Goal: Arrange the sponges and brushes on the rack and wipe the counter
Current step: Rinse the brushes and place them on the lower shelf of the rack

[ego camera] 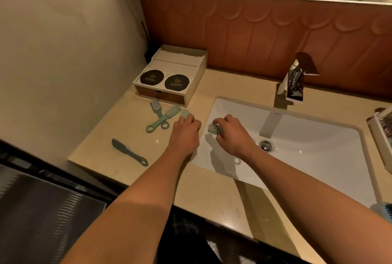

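Note:
My left hand (185, 131) rests on the beige counter (118, 136) with its fingers closed on a pale green brush (185, 113) whose head sticks out past the fingertips. My right hand (232, 134) hovers over the left rim of the white sink (307, 136) and grips a small green brush (214, 129) by its bristled head. Two light green brushes (159, 118) lie crossed on the counter left of my left hand. A darker teal brush (129, 152) lies alone near the counter's front left. The rack (381, 134) stands at the far right edge, partly cut off.
A white and wood box (169, 81) with two black round lids stands in the back left corner. A chrome tap (293, 82) rises behind the sink. A blue brush (385, 210) shows at the right edge near the front. The wall closes off the left side.

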### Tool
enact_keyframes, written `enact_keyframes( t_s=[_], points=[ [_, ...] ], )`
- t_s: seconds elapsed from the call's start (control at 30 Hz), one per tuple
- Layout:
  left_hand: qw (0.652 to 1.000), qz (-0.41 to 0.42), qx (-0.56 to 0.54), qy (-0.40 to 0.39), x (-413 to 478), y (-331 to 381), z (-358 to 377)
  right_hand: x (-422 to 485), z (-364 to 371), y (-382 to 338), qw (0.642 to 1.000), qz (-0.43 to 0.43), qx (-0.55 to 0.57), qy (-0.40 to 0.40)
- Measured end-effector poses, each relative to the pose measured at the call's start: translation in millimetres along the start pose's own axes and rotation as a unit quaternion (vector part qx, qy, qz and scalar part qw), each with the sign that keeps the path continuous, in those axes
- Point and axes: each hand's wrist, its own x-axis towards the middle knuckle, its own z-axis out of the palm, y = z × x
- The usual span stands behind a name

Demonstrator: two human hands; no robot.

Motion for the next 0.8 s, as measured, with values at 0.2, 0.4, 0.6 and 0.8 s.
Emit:
enact_keyframes(
  t_s=[0.2, 0.4, 0.6, 0.8],
  points=[
    [0.999, -0.042, -0.023, -0.02, 2.5, 5.0, 5.2, -3.9, -4.2, 9.3, 1.0, 0.011, -0.001, -0.003],
    [0.998, -0.043, -0.001, -0.04, 7.8, 39.1, -3.3, -22.4, -19.4, 29.8, 0.999, 0.035, 0.013, 0.017],
    [0.995, 0.064, -0.045, -0.066, 11.2, 86.2, -7.2, -52.5, -49.3, 67.9, 0.996, 0.082, 0.012, 0.04],
    [0.985, 0.148, -0.03, -0.082, 13.2, 165.6, -16.7, -83.6, -80.9, 104.8, 0.984, 0.153, 0.03, 0.087]
  ],
)
